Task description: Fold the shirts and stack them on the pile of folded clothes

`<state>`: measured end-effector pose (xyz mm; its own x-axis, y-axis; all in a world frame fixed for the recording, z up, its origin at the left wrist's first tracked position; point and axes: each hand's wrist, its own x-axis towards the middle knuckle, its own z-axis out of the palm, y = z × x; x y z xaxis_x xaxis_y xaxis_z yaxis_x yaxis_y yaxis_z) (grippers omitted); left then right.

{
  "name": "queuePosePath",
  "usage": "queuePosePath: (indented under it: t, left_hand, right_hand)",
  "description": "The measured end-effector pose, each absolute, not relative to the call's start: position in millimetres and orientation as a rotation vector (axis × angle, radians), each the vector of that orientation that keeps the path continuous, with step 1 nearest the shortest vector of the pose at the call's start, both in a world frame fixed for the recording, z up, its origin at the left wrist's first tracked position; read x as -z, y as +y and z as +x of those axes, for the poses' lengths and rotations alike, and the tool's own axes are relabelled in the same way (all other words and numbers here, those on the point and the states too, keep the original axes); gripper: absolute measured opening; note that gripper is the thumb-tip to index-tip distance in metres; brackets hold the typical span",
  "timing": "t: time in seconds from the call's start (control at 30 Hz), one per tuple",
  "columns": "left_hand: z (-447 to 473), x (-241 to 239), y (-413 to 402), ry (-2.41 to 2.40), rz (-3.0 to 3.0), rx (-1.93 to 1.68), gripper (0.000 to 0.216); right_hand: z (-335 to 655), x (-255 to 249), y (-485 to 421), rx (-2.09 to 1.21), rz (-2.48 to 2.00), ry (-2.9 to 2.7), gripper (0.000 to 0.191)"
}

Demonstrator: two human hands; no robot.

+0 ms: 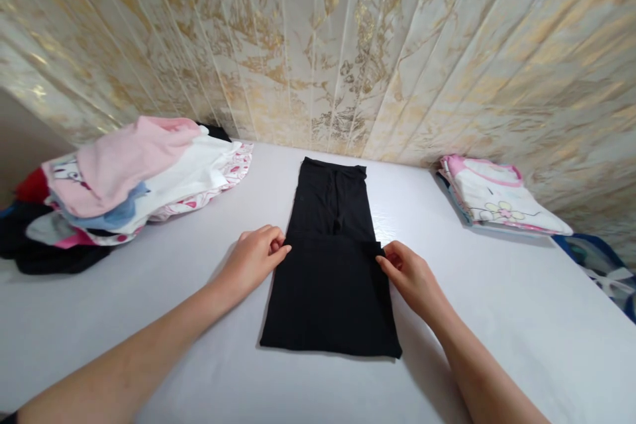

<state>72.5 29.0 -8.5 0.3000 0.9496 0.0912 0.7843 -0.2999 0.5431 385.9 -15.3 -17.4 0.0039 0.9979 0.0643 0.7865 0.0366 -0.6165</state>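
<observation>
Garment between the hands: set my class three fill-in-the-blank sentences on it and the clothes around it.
1. The left hand and right hand each pinch a side of the ___ garment.
2. The loose pile lies to the garment's ___.
3. The folded stack lies to its ___.
Missing words: black; left; right.

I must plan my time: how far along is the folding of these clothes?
Done: the flat stack of white-and-pink printed clothes at the right. In hand: the left hand and right hand pinch the fold edge of the black cloth garment, already doubled once. Remaining: the loose heap of pink, white and dark clothes.
</observation>
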Motion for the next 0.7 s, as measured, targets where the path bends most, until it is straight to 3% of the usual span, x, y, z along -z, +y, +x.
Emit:
queuePosePath:
  t: [0.1,0.27,0.4,0.5,0.7]
  left_hand:
    - [73.5,7.5,26.2,1.482,2.250,-0.563,0.012]
    - [72.3,9.5,29.5,1.482,2.118,-0.604,0.024]
    - [68.1,9.9,37.4,1.397,2.021,-0.674,0.032]
    - [66.2,14.5,44.2,1.496,2.075,-0.683,0.026]
    - [72.3,17.8,50.3,1.665,2.190,-0.579,0.013]
  right_hand:
    - [384.3,15.7,-15.5,-0.590,-1.712,-1.885,0.016]
    - [382.7,11.8,-12.9,-0.578,-1.686,-1.936,0.026]
    - [386.9,9.9,-12.2,-0.775,-1.639,-1.753,0.032]
    - [391.1,13.1,-10.1,-0.906,-1.640,-1.664,0.028]
    - [391.3,19.0,-7.1,-0.531,-1.732,-1.856,0.016]
